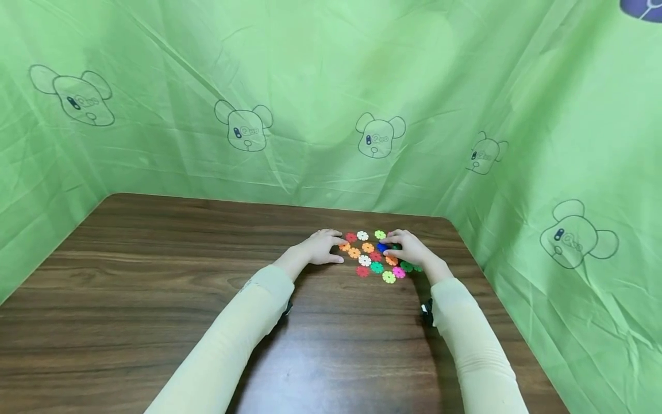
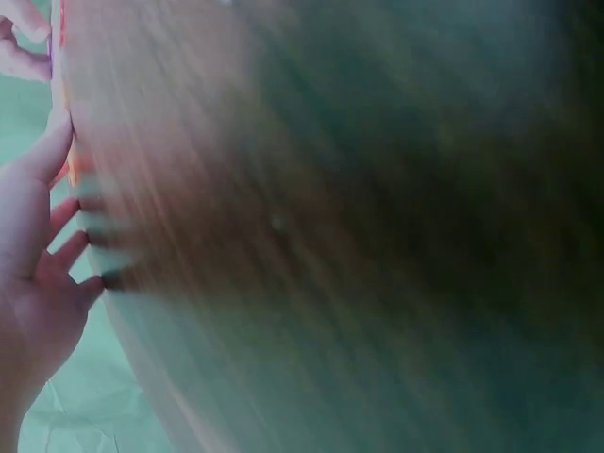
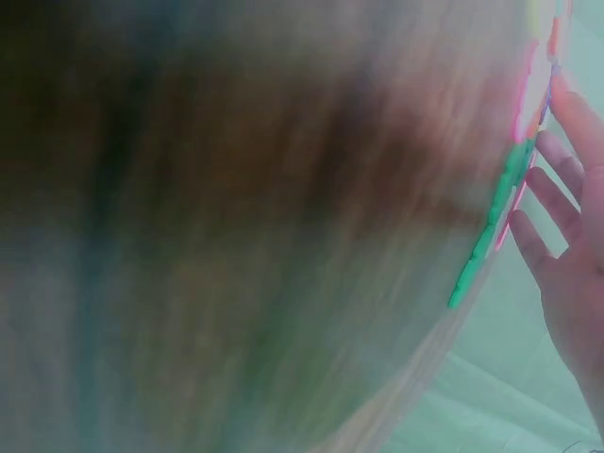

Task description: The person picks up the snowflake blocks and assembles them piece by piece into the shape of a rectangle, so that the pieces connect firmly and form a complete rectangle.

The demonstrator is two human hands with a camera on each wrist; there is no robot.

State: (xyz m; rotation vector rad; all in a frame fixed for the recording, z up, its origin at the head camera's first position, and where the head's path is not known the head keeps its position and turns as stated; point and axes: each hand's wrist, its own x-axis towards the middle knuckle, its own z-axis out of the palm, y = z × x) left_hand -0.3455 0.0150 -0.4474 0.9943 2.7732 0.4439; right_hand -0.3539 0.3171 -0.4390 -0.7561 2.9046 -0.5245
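Flat, flower-shaped plastic discs lie loosely grouped on the table, among them a white disc (image 1: 365, 260), a yellow-green disc (image 1: 389, 277) and a pink disc (image 1: 399, 272). At the group's left edge is my left hand (image 1: 322, 247), fingers extended and thumb apart, its fingertips by an orange disc (image 1: 344, 246). My right hand (image 1: 411, 248) reaches over the right side, fingertips at a blue disc (image 1: 381, 247) and partly covering others. Spread fingers of the right hand (image 3: 578, 212) touch down beside green discs (image 3: 486, 231) in the right wrist view. Neither hand visibly grips a disc.
The brown wooden table (image 1: 155, 299) has its far edge just behind the discs. A green curtain (image 1: 310, 86) with printed bear heads surrounds the table at the back and sides. Dark devices sit under both wrists, the right device (image 1: 427, 312) showing more.
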